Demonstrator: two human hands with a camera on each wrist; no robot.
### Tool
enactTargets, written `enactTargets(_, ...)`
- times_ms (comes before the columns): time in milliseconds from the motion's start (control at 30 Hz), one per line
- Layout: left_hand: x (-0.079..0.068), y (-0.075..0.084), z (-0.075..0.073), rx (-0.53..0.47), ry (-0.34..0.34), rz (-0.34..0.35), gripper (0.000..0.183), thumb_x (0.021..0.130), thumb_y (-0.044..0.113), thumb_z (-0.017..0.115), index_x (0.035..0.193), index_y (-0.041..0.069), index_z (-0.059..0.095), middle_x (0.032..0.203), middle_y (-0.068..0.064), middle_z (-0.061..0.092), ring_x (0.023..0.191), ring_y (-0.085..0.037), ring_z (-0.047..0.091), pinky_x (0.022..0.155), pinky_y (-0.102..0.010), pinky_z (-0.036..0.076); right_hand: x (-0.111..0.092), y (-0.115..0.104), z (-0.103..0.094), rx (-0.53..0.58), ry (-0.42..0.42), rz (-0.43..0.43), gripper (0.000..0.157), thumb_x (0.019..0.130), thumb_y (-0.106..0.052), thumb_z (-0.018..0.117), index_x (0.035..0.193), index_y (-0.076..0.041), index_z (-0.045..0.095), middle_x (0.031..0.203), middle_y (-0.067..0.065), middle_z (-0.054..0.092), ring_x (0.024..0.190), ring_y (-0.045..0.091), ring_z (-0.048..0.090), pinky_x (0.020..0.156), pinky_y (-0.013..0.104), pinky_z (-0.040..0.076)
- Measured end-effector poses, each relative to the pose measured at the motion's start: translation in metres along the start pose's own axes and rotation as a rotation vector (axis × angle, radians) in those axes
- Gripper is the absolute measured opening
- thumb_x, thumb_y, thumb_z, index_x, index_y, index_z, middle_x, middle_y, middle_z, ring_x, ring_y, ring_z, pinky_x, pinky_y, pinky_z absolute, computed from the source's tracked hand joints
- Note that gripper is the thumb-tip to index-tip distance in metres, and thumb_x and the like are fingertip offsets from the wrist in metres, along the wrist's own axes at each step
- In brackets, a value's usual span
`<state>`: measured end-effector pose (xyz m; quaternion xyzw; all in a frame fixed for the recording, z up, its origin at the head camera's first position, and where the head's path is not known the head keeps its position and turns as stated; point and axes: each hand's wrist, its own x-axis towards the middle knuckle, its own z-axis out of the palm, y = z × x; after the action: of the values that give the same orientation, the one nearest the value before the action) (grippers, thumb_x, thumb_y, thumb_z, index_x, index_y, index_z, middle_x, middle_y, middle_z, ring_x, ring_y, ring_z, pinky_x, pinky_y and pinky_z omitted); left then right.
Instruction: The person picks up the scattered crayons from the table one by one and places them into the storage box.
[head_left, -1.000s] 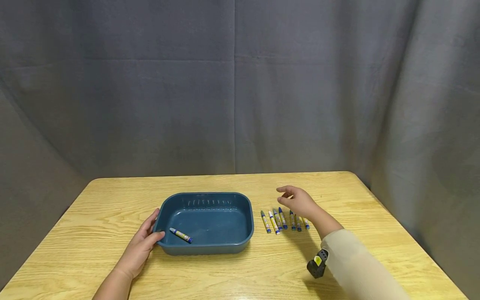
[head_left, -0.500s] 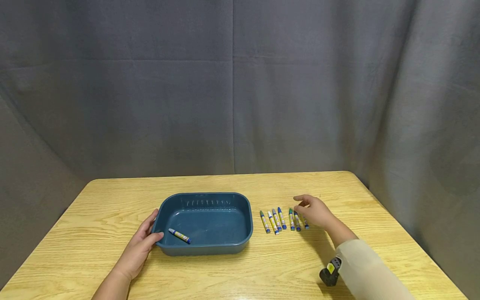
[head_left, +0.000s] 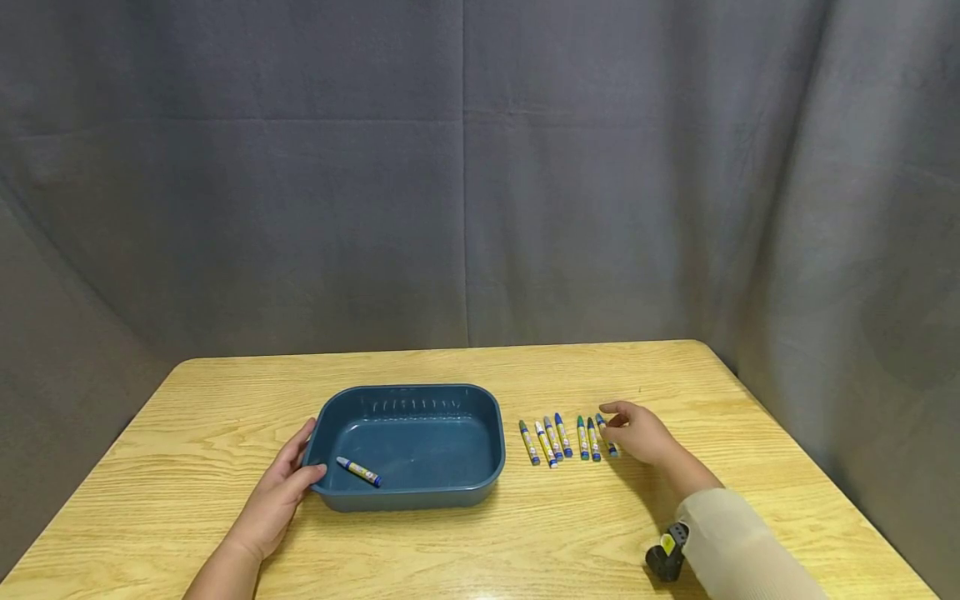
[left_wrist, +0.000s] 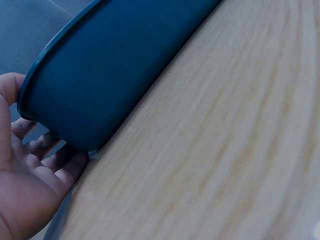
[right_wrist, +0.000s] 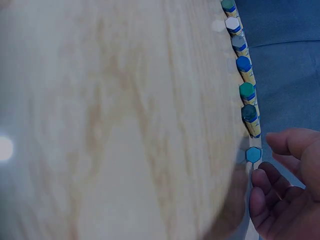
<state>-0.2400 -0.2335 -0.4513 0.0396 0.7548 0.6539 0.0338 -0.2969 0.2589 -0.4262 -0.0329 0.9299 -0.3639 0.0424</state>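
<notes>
We are finding no words, brands or numbers that we can read. On the crayons (head_left: 563, 435) running from the right hand (head_left: 636, 432) toward the left hand (head_left: 276, 497), we are seeing yellow wrappers (right_wrist: 254, 130) with blue bands, and the printing on them is staying too small for us to make out. On the lone crayon (head_left: 359, 472) lying in the tub (head_left: 405, 500) beside the left hand, we are seeing similar markings, also too tiny to be giving us any letters.
</notes>
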Motion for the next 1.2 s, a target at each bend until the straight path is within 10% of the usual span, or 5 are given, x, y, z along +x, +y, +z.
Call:
enactTargets(433, -0.0002, 0.0007, -0.0002, 0.002, 0.0, -0.002, 0.071, 0.099, 0.014, 0.048, 0.159, 0.013, 0.009, 0.162, -0.02, 0.017, 0.109, 0.025, 0.039, 0.087, -0.001, 0.038, 0.0022, -0.0012, 0.0028, -0.057, -0.018, 0.041, 0.057, 0.089, -0.016, 0.065, 0.139, 0.007, 0.047, 0.117, 0.024, 0.059, 0.1, 0.031, 0.058, 0.082, 0.044, 0.05)
enactTargets(1200, -0.0002, 0.0015, 0.0003, -0.004, 0.0, 0.002, 0.071, 0.099, 0.013, 0.048, 0.159, 0.013, 0.009, 0.161, -0.02, 0.019, 0.109, 0.023, 0.041, 0.087, -0.002, 0.038, 0.0057, -0.0061, 0.0028, -0.042, -0.004, 0.083, 0.05, 0.089, -0.004, 0.054, 0.137, 0.01, 0.047, 0.116, 0.029, 0.057, 0.078, 0.021, 0.056, 0.063, 0.031, 0.048)
